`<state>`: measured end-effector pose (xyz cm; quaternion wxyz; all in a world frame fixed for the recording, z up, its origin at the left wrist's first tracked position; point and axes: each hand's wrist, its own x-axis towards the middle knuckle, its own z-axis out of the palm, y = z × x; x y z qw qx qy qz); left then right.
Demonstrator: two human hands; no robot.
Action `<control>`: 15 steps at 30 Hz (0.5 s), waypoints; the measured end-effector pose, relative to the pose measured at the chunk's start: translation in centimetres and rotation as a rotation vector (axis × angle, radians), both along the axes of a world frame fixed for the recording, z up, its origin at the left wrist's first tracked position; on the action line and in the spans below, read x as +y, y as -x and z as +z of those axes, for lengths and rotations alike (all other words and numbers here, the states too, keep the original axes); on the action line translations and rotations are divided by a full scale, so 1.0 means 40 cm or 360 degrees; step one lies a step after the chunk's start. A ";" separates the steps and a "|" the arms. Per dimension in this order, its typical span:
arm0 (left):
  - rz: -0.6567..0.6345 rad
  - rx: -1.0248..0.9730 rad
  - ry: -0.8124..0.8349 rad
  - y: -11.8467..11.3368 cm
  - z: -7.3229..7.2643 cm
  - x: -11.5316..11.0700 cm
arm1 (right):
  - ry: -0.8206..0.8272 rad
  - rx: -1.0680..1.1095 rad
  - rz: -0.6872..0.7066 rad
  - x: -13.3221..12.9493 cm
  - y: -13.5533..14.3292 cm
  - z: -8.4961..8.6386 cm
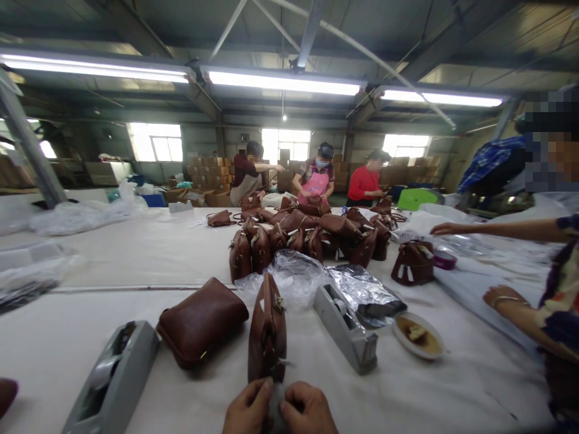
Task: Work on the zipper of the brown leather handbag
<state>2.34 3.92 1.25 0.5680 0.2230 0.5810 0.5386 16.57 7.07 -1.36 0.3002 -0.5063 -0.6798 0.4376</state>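
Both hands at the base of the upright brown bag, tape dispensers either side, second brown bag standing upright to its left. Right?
Not quite. In the head view the second brown bag lies flat on the table, not upright. Otherwise right: left hand and right hand, upright brown bag, tape dispensers.

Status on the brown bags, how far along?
Looks done: nothing clearly; one brown bag lies flat beside the work. In hand: left hand and right hand pinch something pale at the base of an upright bag. Left: a cluster of bags stands mid-table.

Two bare hands, left hand [248, 410], right hand [308, 410], no gloves, rings or sleeves visible
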 end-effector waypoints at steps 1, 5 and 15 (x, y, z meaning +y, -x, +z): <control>0.0020 -0.0049 -0.0002 -0.002 -0.002 0.004 | -0.0002 -0.0035 0.0002 -0.001 -0.004 -0.004; 0.0082 -0.0260 0.0008 -0.015 -0.012 0.015 | -0.0001 -0.0138 -0.0074 0.001 -0.030 -0.012; 0.0019 -0.0375 0.0002 -0.013 -0.012 0.001 | -0.0023 0.0081 -0.0009 0.029 0.016 0.100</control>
